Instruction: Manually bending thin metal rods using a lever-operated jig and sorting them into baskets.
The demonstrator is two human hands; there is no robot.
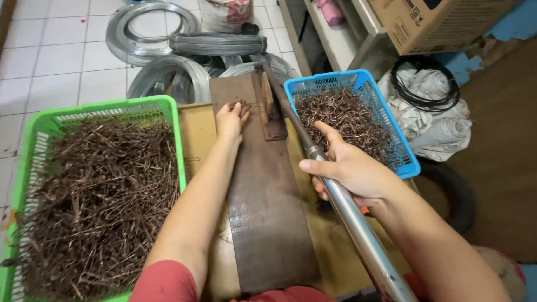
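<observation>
So my right hand [349, 168] is wrapped tight around the long shiny steel lever handle [358, 223], which runs up to the small bending jig [272, 109] at the far end of the dark worn wooden plank [263, 207]. My left hand [230, 118] is pinching a thin brownish wire piece [246, 104] right against that jig. Green plastic basket [168, 109] of straight wire bits sits left, blue plastic basket [358, 78] of bent ones right.

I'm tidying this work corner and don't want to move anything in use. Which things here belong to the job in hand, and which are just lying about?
In use:
- left hand on the dark metal plate
- right hand gripping the long steel lever pipe
- green plastic basket of straight wire pieces
- blue plastic basket of bent wire pieces

Lying about:
- grey wire coils
- cardboard box
- black cable loop
</observation>
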